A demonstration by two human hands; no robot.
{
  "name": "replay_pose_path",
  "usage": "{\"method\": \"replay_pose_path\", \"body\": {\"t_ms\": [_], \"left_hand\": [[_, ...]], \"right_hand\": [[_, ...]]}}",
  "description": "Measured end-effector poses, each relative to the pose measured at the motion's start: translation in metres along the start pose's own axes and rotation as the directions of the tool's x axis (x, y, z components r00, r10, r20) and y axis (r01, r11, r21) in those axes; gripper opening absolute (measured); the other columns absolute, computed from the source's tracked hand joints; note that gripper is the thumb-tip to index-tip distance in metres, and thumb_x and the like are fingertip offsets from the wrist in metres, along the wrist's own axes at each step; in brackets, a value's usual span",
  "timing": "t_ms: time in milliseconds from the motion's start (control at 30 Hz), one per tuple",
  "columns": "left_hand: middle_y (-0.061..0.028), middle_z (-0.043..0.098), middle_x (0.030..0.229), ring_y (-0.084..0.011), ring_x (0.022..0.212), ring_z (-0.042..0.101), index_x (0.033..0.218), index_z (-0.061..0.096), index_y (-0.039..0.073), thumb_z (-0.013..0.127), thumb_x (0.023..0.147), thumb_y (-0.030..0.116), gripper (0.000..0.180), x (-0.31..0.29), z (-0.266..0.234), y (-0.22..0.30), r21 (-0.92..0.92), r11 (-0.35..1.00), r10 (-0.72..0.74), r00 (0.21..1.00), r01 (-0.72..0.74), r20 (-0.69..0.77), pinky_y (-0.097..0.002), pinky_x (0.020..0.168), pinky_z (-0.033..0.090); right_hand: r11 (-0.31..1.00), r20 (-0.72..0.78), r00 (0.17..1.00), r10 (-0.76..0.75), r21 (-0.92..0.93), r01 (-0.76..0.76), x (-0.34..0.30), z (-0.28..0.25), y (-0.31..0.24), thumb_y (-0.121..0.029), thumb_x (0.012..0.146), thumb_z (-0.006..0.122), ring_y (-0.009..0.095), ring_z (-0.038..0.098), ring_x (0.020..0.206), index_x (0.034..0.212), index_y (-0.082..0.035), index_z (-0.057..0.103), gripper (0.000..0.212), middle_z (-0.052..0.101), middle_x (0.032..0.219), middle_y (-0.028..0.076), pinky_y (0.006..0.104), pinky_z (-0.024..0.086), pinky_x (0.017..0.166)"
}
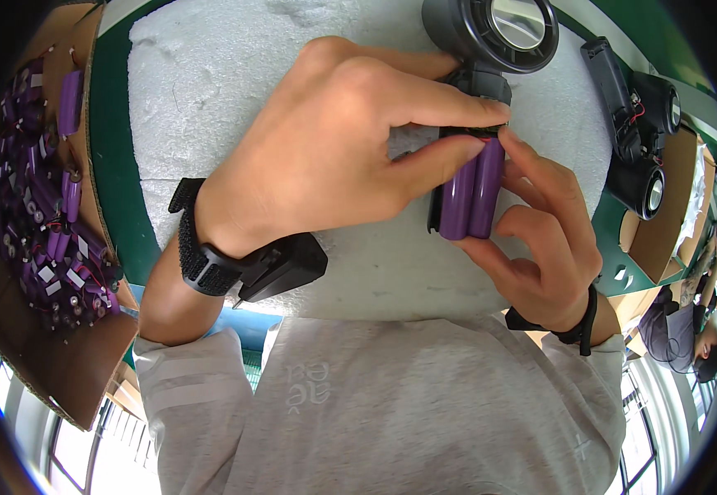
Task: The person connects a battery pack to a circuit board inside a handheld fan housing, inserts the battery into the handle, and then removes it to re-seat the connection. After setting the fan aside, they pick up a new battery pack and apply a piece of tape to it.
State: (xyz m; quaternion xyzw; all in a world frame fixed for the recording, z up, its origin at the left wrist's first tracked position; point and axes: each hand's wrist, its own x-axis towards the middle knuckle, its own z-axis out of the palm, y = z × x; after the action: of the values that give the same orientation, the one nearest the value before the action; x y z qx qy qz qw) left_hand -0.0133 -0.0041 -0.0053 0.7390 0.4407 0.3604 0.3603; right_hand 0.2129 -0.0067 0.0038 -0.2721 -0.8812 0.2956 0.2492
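A battery pack of two purple cylindrical cells [472, 194] lies lengthwise against an open black handle, part of a black device with a round, ringed head [513, 33]. My left hand [338, 144] reaches over from the left and pinches at the pack's far end, thumb on the cells and index finger by the handle's neck. What sits between those fingertips is mostly hidden. From the right, my right hand [552, 223] holds the pack, its thumb at the near end and a fingertip by the far end. Part of the handle shows left of the cells.
White foam padding [202, 99] covers the green table [115, 165]. At left stands a cardboard box [98, 346] full of purple batteries [45, 190]. More black devices [634, 124] lie at right beside a small open carton [663, 235]. Another person [688, 330] is at far right.
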Motion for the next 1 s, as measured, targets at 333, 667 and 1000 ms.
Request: {"method": "replay_pose_path", "body": {"t_ms": [333, 667, 1000], "left_hand": [[-0.0155, 0.069, 0.106, -0.0242, 0.094, 0.07, 0.107, 0.071, 0.004, 0.084, 0.061, -0.001, 0.048, 0.001, 0.001, -0.003, -0.079, 0.995, -0.064, 0.997, 0.066, 0.036, -0.0299, 0.082, 0.057], [-0.0141, 0.069, 0.107, -0.0224, 0.093, 0.069, 0.106, 0.071, 0.003, 0.082, 0.061, -0.003, 0.047, 0.002, 0.001, 0.005, -0.151, 0.97, -0.19, 0.982, 0.19, 0.015, -0.0274, 0.081, 0.055], [-0.014, 0.07, 0.1, -0.0275, 0.088, 0.069, 0.107, 0.072, 0.01, 0.083, 0.063, 0.006, 0.045, 0.001, -0.001, 0.006, -0.115, 0.979, -0.165, 0.986, 0.167, 0.03, -0.0301, 0.079, 0.055]], "right_hand": [[1.0, 0.008, 1.0, 0.025, -0.009, -0.025, 0.003, 0.002, 0.002, -0.003, 0.06, 0.087, 0.031, 0.063, 0.094, 0.082, 0.001, 0.051, 0.043, 0.049, 0.126, 0.027, 0.0377, 0.058, 0.071], [0.989, -0.025, 0.988, 0.15, 0.011, -0.149, 0.018, -0.002, -0.007, -0.002, 0.054, 0.087, 0.031, 0.057, 0.103, 0.108, -0.001, 0.058, 0.062, 0.049, 0.121, 0.017, 0.0382, 0.052, 0.081], [0.994, 0.076, 0.993, 0.096, -0.066, -0.091, 0.006, -0.002, -0.011, -0.006, 0.051, 0.087, 0.034, 0.053, 0.108, 0.123, -0.001, 0.056, 0.079, 0.047, 0.124, 0.014, 0.0398, 0.05, 0.087]]}}
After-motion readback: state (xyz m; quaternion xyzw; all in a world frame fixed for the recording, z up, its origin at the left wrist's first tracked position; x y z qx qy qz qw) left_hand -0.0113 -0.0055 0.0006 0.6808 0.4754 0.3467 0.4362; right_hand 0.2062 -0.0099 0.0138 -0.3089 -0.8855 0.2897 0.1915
